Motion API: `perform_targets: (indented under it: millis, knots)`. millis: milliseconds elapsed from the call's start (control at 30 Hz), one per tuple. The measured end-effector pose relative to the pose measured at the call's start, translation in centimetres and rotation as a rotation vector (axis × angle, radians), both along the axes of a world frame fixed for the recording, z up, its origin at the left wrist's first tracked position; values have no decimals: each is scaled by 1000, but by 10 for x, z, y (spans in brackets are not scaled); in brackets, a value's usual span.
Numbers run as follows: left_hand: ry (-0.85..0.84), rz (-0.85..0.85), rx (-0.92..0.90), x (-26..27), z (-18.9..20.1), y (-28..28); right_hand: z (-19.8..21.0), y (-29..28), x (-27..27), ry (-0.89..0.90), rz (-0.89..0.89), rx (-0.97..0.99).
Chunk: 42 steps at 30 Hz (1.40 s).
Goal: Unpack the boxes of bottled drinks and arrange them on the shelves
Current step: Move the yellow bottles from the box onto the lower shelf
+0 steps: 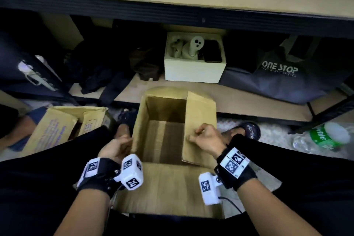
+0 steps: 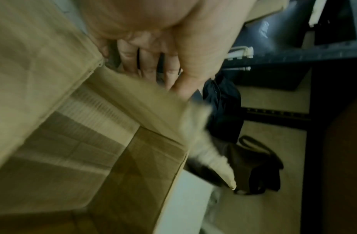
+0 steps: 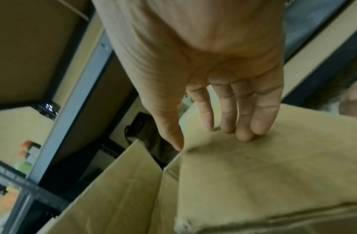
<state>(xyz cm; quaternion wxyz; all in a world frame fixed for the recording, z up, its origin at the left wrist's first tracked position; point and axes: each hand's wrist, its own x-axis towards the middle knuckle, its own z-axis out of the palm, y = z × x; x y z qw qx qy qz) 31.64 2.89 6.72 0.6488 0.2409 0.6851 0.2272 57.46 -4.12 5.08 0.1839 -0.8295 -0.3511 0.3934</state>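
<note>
An open cardboard box (image 1: 164, 109) stands on the floor between my knees, and I see no bottles in it. My left hand (image 1: 115, 148) is at the box's left side. There its fingers (image 2: 147, 63) lie behind the blurred left flap (image 2: 145, 101) and the thumb lies over it. My right hand (image 1: 206, 137) is on the raised right flap (image 1: 199, 113). Its straight fingers (image 3: 243, 126) press the flap's outer face, with the thumb tip at the edge. A clear Sprite bottle (image 1: 325, 137) lies on the floor to the right. Blurred bottles (image 3: 26, 158) stand on a shelf.
A second cardboard box (image 1: 63, 128) sits on the floor at the left. The low shelf (image 1: 229, 101) behind the box holds a white box (image 1: 193, 71) of gadgets, dark clothes and a dark "ONE STOP" bag (image 1: 277, 76). My sandalled foot (image 1: 247, 130) is beside the box.
</note>
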Motion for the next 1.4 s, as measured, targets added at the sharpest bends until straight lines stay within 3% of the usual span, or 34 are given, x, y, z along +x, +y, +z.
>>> perform_targets:
  millis: [233,367,567,633,867,1000,1167,1300,1400]
  knots:
    - [107,-149,97,14,-27,6,-10,-23,1,28,177,-213]
    - [179,-176,142,26,-28,8,9,-57,4,175,96,-322]
    - [142,-287,285,28,1,38,5,-87,16,475,-85,-732]
    - [122,-306,299,26,14,50,6,-85,26,543,-107,-682]
    - [141,-691,294,14,60,92,20,-61,64,640,-313,-440]
    - [165,-652,350,16,65,109,15,-46,69,682,-380,-332]
    - [427,-649,372,23,5,103,-1,-11,69,511,-396,-78]
    - [436,-769,229,21,-63,96,-21,38,82,-71,-189,27]
    - [557,-831,296,24,-76,99,-27,72,92,-235,-36,14]
